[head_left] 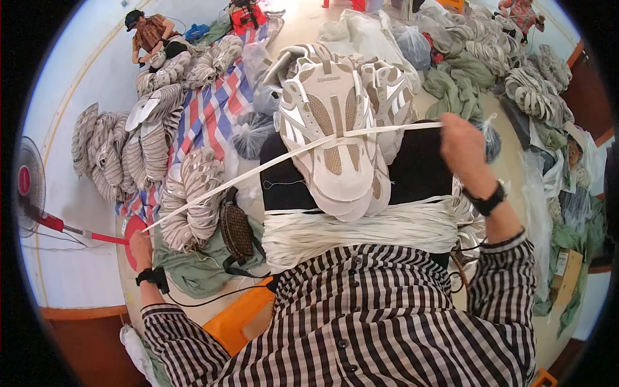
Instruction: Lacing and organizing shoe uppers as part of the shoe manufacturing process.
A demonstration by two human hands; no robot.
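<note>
A pale cord or lace (400, 129) is stretched across a stack of beige and white shoe uppers (335, 164) in front of me. It runs from my left hand (140, 248), low at the left with its fingers closed on one end, to my right hand (461, 148), closed on the other end at the right. The top upper has brown mesh panels and faces toe toward me. Dark cloth on my lap lies under the stack. Across my lap rests a thick bundle of white laces (361, 232).
Bundles of shoe uppers (193, 200) lie left, near a brown patterned bag (240, 232) and a fan (32, 187). Striped sheeting (216, 119) and green cloth (458, 80) cover parts of the floor. One person (155, 35) sits far left, another (519, 16) far right.
</note>
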